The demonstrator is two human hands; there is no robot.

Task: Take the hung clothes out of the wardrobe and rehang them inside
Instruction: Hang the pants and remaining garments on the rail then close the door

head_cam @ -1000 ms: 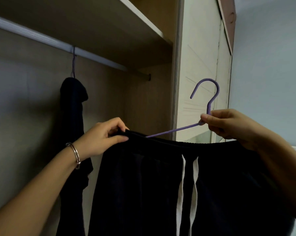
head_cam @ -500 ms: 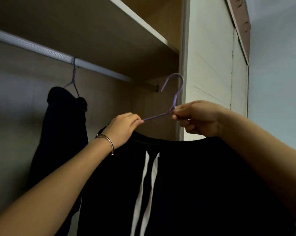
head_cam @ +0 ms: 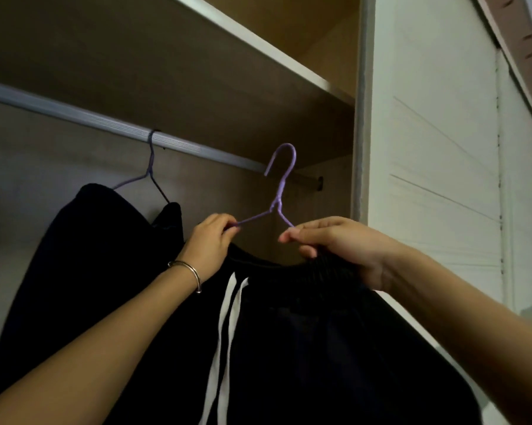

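I hold a purple wire hanger (head_cam: 279,191) with a black garment (head_cam: 304,332) on it, white drawstrings dangling from its waistband. My left hand (head_cam: 211,243) pinches the hanger's left arm. My right hand (head_cam: 335,243) grips the right arm together with the waistband. The hook points up, just below and in front of the silver wardrobe rail (head_cam: 105,121), apart from it. A second dark garment (head_cam: 84,256) hangs from the rail at left on another purple hanger (head_cam: 150,170).
A wooden shelf (head_cam: 258,47) runs right above the rail. The white wardrobe side panel (head_cam: 427,148) stands close on the right. Bare rail shows between the hung hanger and the right end bracket (head_cam: 320,182).
Both hands have carried the hanger and garment left and up from outside the wardrobe into it. The hook now sits just under the rail. My right hand slid down from the neck onto the arm.
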